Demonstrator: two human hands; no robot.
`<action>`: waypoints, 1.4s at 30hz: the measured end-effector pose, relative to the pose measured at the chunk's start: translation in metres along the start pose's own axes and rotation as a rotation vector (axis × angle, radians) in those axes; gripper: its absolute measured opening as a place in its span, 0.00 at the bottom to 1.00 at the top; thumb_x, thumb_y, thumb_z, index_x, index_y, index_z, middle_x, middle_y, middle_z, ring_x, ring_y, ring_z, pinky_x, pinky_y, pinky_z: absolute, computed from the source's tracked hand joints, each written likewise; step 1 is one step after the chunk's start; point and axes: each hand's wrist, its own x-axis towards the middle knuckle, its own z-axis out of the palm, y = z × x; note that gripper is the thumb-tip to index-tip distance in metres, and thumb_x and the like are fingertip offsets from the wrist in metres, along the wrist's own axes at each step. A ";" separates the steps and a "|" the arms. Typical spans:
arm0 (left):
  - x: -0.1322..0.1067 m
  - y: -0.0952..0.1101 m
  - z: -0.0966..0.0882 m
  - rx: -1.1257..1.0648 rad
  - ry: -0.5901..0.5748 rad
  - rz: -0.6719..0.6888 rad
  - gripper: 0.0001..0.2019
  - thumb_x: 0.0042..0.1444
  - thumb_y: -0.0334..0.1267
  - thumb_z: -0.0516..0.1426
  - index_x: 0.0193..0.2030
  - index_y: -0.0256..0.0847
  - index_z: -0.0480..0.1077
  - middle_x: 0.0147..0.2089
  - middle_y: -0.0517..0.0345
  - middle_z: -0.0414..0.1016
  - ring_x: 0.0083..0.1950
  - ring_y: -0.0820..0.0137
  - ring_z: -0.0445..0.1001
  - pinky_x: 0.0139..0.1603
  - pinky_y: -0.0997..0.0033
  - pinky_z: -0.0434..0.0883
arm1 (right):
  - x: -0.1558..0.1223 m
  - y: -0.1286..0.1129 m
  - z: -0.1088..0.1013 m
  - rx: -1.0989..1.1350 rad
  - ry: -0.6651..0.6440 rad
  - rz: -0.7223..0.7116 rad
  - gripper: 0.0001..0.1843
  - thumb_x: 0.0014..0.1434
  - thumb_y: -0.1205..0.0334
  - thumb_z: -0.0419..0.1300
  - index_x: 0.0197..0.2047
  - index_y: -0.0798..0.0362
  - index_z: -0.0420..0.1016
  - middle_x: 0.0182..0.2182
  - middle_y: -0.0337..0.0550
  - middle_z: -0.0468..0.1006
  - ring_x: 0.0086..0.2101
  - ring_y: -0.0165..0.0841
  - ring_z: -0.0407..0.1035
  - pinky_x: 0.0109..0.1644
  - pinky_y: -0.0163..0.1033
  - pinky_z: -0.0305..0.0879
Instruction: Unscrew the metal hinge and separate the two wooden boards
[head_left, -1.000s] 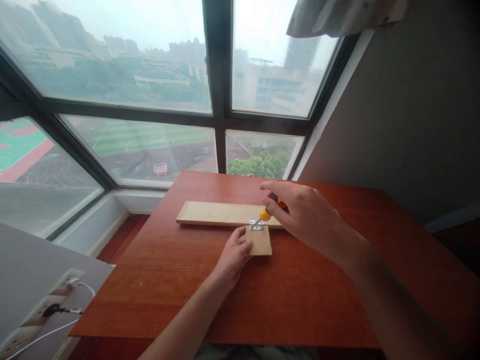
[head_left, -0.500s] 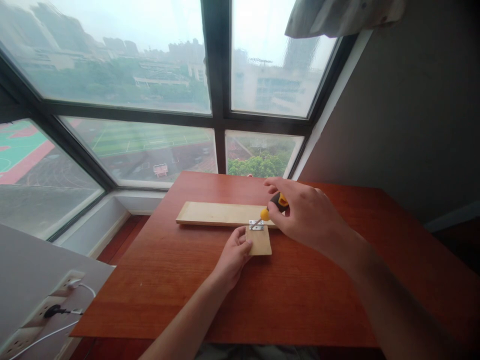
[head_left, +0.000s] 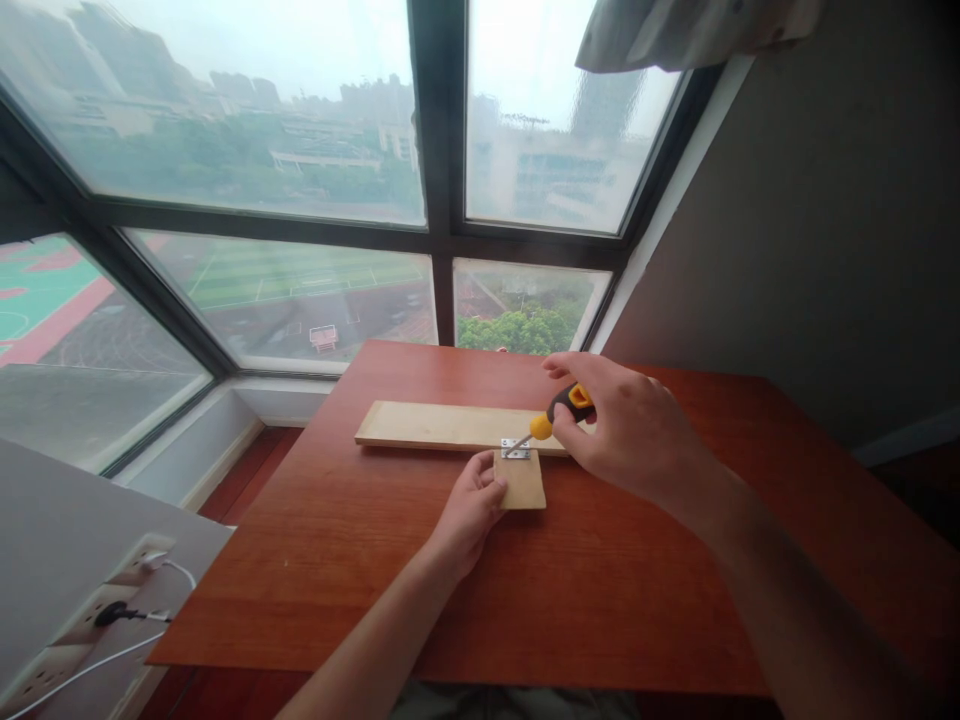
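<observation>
My left hand (head_left: 478, 505) grips the left edge of a small square wooden board (head_left: 523, 485), thumb on top. A silver metal hinge (head_left: 515, 448) bridges this board and a long pale wooden plank (head_left: 427, 425) lying behind it. In my right hand (head_left: 626, 420) is a yellow-and-black screwdriver (head_left: 568, 405), its handle held between thumb and fingers. The shaft slants down to the left, its tip at the left part of the hinge on the small board. Whether a screw sits under the tip is too small to tell.
All this rests on a reddish-brown wooden table (head_left: 322, 590). Large framed windows (head_left: 442, 240) stand behind it, and a dark wall (head_left: 810, 250) rises at the right. At the lower left, power sockets (head_left: 82, 620) with plugged-in cables line a low wall.
My right hand and the screwdriver handle have shifted slightly to the right, and more of the handle shows. The tip stays at the hinge. My left hand keeps its grip on the board.
</observation>
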 end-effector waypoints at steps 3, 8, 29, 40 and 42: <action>0.000 0.000 0.000 -0.012 -0.002 0.004 0.24 0.50 0.30 0.63 0.55 0.39 0.64 0.51 0.46 0.77 0.46 0.65 0.78 0.39 0.73 0.73 | -0.001 0.003 -0.002 0.002 -0.008 0.000 0.21 0.56 0.62 0.58 0.54 0.46 0.72 0.52 0.38 0.78 0.44 0.40 0.75 0.41 0.43 0.66; 0.000 0.001 0.001 -0.017 0.005 0.002 0.24 0.49 0.30 0.64 0.54 0.39 0.64 0.50 0.46 0.78 0.44 0.65 0.78 0.38 0.73 0.72 | 0.002 0.010 -0.001 0.030 -0.049 0.056 0.13 0.64 0.51 0.55 0.43 0.46 0.77 0.38 0.37 0.83 0.37 0.39 0.76 0.38 0.42 0.64; -0.002 0.003 0.003 -0.027 0.028 -0.012 0.25 0.47 0.30 0.65 0.53 0.40 0.66 0.49 0.48 0.78 0.44 0.65 0.78 0.38 0.74 0.72 | -0.005 0.026 -0.002 0.170 -0.044 0.038 0.18 0.57 0.65 0.57 0.52 0.49 0.72 0.49 0.42 0.79 0.45 0.37 0.74 0.47 0.42 0.67; -0.001 0.002 0.003 -0.031 0.016 -0.010 0.26 0.46 0.31 0.66 0.53 0.40 0.66 0.49 0.47 0.78 0.45 0.64 0.78 0.39 0.73 0.72 | -0.005 0.028 -0.005 0.176 -0.038 0.060 0.14 0.63 0.61 0.54 0.49 0.48 0.76 0.41 0.40 0.82 0.39 0.36 0.76 0.40 0.39 0.67; -0.001 0.002 0.003 -0.031 0.018 -0.008 0.26 0.46 0.31 0.65 0.53 0.40 0.66 0.49 0.47 0.78 0.44 0.65 0.78 0.39 0.73 0.72 | -0.005 0.029 -0.004 0.191 -0.035 0.043 0.18 0.58 0.64 0.56 0.52 0.48 0.74 0.46 0.40 0.80 0.43 0.36 0.75 0.44 0.39 0.67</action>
